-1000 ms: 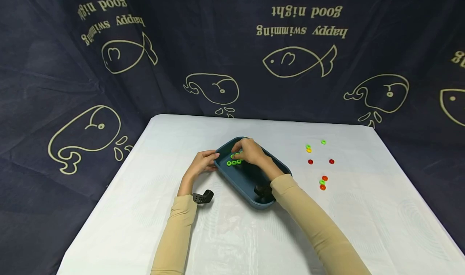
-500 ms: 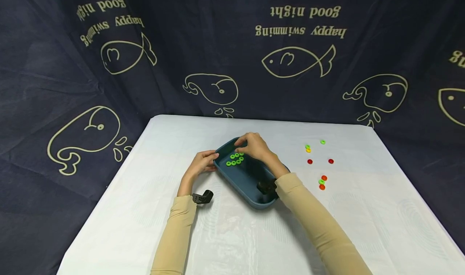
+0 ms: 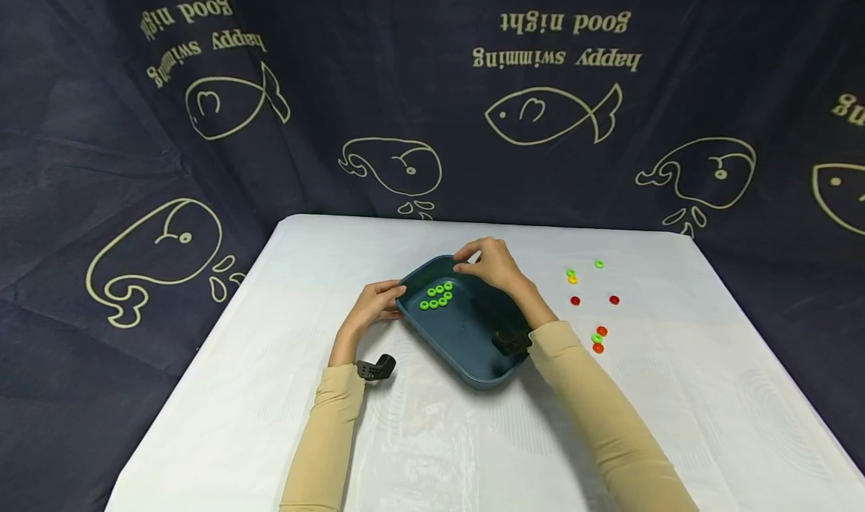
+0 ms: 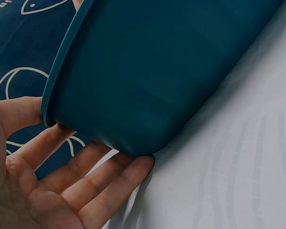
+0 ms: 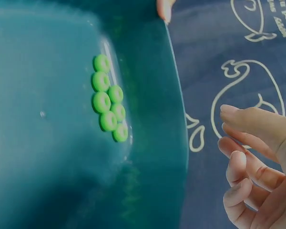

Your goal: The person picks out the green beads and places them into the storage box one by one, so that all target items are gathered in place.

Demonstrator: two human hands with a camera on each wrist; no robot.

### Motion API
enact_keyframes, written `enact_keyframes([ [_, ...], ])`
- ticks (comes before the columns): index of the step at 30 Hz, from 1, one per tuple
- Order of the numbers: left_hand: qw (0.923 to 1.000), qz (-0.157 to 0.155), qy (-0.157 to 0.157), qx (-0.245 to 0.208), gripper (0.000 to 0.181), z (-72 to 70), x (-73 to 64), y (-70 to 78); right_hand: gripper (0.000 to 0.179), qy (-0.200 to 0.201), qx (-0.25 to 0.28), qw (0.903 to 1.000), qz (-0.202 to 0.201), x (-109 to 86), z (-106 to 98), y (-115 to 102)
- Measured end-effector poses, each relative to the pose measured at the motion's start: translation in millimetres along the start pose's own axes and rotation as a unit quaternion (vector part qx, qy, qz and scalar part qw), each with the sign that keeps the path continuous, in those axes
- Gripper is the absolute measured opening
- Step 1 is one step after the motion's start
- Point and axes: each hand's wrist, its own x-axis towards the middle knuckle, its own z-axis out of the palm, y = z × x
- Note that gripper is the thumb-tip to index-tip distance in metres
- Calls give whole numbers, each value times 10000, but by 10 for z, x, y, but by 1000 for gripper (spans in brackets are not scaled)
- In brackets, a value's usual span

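Note:
A dark blue-green tray [image 3: 466, 332] lies at a slant on the white table. My left hand [image 3: 370, 305] holds its far-left end, thumb over the rim and fingers against the outer wall, as the left wrist view shows. Inside that end, small bright green rings [image 5: 107, 120] sit in two short rows on the tray floor. My right hand [image 3: 495, 266] is raised near the tray's far edge, fingers loosely bent, thumb and index apart. Nothing shows between its fingers [image 5: 255, 121] in the right wrist view.
On the table right of the tray lie loose rings: green [image 3: 599, 264], yellow [image 3: 573, 279], dark red [image 3: 575, 301] and orange-red [image 3: 598, 348]. A dark printed curtain [image 3: 432, 99] hangs behind the table. A black wrist camera [image 3: 384, 367] juts from the left wrist.
My right hand has lifted from the green rings and moved right toward the tray's far edge, uncovering the rows. My left hand and the tray have stayed put.

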Motion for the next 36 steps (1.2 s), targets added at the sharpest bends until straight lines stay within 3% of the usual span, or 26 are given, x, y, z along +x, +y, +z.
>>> enact_keyframes([
  [17,10000,-40,21,-20,52,6,1,-6,22,504,151,9983,257,-172,-311,198],
  [36,10000,-21,17,20,52,8,-12,4,24,834,155,9949,545,-509,-508,484],
])
